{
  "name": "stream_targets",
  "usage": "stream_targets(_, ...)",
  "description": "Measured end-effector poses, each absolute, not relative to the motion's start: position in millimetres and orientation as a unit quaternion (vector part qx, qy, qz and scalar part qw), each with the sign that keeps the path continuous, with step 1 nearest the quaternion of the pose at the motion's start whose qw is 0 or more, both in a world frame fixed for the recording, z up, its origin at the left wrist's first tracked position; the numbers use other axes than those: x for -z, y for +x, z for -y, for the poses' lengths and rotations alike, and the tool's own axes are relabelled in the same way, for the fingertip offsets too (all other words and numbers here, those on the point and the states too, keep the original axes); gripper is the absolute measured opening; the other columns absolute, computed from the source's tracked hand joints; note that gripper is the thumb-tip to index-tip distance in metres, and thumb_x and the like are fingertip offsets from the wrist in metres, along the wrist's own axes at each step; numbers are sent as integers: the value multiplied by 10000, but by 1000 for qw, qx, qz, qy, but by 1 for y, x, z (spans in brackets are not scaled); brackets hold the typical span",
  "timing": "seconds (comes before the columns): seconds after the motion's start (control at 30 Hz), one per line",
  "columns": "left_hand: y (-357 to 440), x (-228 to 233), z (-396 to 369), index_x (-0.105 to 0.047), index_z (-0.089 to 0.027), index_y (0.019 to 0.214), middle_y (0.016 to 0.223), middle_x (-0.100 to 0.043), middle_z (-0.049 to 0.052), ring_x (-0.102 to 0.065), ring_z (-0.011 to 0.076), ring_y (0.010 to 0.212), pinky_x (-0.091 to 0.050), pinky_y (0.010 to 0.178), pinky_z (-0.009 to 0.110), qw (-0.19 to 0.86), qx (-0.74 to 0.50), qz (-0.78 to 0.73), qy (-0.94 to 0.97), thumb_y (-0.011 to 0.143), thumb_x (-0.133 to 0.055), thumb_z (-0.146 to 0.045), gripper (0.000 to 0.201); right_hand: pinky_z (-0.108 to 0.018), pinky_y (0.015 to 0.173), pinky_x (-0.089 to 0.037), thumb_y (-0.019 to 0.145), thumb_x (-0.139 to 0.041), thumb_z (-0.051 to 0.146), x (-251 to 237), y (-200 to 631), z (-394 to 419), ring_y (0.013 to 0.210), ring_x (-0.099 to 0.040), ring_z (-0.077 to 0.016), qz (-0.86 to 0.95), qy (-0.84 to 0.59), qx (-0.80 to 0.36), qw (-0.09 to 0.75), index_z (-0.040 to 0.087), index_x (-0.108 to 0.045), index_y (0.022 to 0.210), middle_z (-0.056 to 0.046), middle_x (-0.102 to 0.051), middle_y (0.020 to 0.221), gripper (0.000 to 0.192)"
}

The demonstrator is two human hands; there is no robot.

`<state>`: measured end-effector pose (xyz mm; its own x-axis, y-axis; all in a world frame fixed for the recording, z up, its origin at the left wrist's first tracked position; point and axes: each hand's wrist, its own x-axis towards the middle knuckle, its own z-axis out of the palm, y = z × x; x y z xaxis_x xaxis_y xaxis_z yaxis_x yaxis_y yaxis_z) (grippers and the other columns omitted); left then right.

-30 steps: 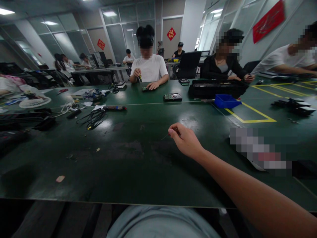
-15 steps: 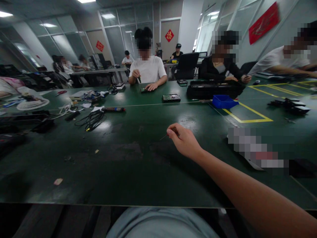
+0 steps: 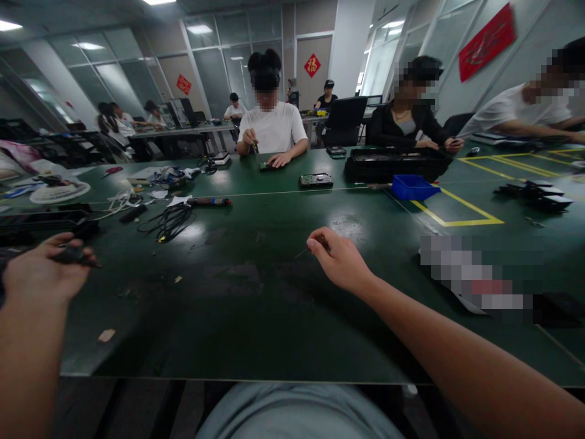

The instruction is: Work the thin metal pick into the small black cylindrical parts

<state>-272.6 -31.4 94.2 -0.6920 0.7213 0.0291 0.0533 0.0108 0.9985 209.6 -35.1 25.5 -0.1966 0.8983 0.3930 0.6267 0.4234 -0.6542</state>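
While the right hand [image 3: 340, 262] pinches a thin rod [image 3: 301, 251] over the green surface [image 3: 256, 305], its tip slanting down-left, the left hand [image 3: 41, 274], far left of it, clasps a small dark tool [image 3: 73, 257] pointing right.

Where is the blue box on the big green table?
The blue box sits on the green table toward the far right, at the corner of the yellow taped rectangle and just in front of the long black tray.

Green worktables [image 3: 256, 305], glass partition walls [image 3: 219, 42], ceiling lights [image 3: 201, 28], red wall hangings [image 3: 487, 41].
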Motion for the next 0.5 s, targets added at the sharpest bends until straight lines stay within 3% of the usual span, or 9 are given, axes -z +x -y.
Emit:
stream_targets(0.2, -166, -90, 15, -566, -128, 891, 739, -554, -4, -507, 120, 751, -427, 705, 244, 450, -629, -520, 363, 783, -459, -143, 153, -310, 655, -462, 954, -522, 358, -24, 210, 35, 770, -642, -189, 748, -506, -203, 378, 207, -601, 988, -47, -695, 872, 174)
stream_targets(0.3, -115, -83, 12, -570, -149, 945, 814, -547, 1, -498, 127, 741, -408, 676, 248, 494, -547, -508, 445, 676, -561, -117, 271, -315, 687, -472, 940, -522, 291, -26, 209, 37, 813, -653, -194, 749, -507, -208, 372, 205, -595, 997, -57, -704, 907, 127)
stream_targets(0.5, -38, -64, 20, -562, -178, 1081, 951, -574, 13, -534, 172, 843, -402, 730, 291, 410, -265, -540, 685, 638, -641, -127, 452, -315, 691, -462, 948, -513, 282, -29, 207, 38, 775, -651, -187, 750, -508, -204, 370, 202, -601, 970, -42, -698, 848, 122)
